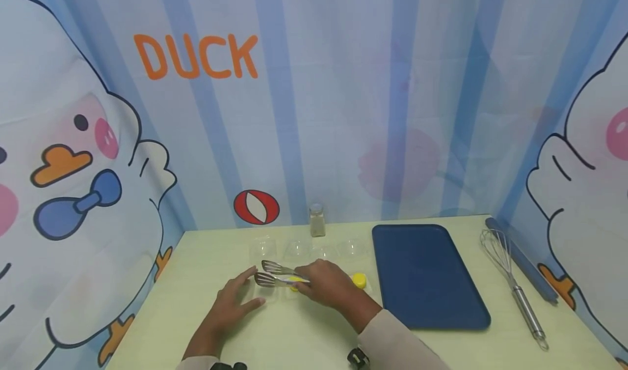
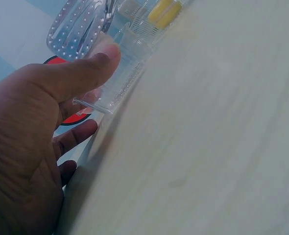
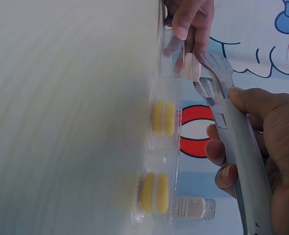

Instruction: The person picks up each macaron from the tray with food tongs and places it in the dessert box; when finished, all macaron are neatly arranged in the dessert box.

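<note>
My right hand [image 1: 326, 285] grips metal tongs [image 3: 242, 156] with slotted heads, held over a clear plastic container [image 3: 164, 147]. A pale pink macaron [image 3: 192, 67] is right at the tong heads, above the container's left end. Two yellow macarons [image 3: 155, 193] stand in separate compartments further right; the tongs partly cover one in the head view. My left hand [image 1: 233, 302] holds the container's left end, the thumb [image 2: 103, 61] in front and fingers behind. Just behind lie clear domed covers [image 1: 298, 248].
A small glass jar [image 1: 317, 221] stands at the table's back edge. Right of the container lies a dark blue tray [image 1: 429, 277]. Further right are a whisk [image 1: 520, 293] and a long grey-blue bar [image 1: 525, 266]. A printed duck curtain [image 1: 319, 97] encloses the table [image 1: 304, 340].
</note>
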A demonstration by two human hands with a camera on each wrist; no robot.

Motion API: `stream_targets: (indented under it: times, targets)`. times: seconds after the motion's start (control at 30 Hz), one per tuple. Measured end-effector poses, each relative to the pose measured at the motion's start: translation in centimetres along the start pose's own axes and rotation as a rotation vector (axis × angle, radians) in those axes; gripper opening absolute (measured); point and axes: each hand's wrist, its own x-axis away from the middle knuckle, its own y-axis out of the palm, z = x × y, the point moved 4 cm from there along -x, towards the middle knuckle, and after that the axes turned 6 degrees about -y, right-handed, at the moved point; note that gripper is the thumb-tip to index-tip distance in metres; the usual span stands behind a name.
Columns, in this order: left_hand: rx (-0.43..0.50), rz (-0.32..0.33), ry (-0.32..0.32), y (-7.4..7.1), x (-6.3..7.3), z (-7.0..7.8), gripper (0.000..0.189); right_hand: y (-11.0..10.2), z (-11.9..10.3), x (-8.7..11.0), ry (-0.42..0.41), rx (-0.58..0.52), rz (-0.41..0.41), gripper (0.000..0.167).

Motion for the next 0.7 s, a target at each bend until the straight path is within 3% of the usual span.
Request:
stream_targets:
  times: [0.23,0.7]
  targets:
    - [0.011,0.000,0.007,-0.1,0.2,-0.6,0.084,0.3,-0.7,-0.7,-0.024,0.046,-0.030,0.014]
    - [0.011,0.010,0.063,-0.1,-0.1,-0.5,0.083,0.9,-1.2,-1.4,0.052,0.117,-0.115,0.016]
